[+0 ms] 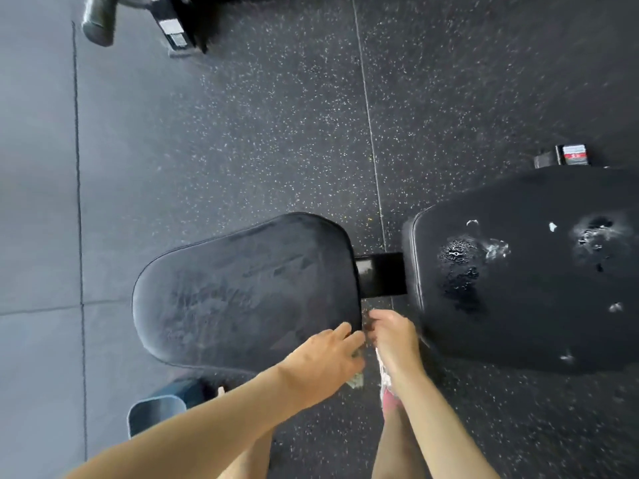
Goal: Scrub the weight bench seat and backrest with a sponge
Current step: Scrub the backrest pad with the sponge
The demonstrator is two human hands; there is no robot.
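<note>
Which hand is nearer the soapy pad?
Right. The right hand is beside the soapy pad's near corner, at the gap between the pads. The left hand rests on the other pad's corner, farther away.

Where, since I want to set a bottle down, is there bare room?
The floor beyond the seat is bare up to the machine, and the seat's left half is free. Crowded: the gap by the bracket, where the left hand and right hand sit, and the backrest, spotted with foam.
</note>
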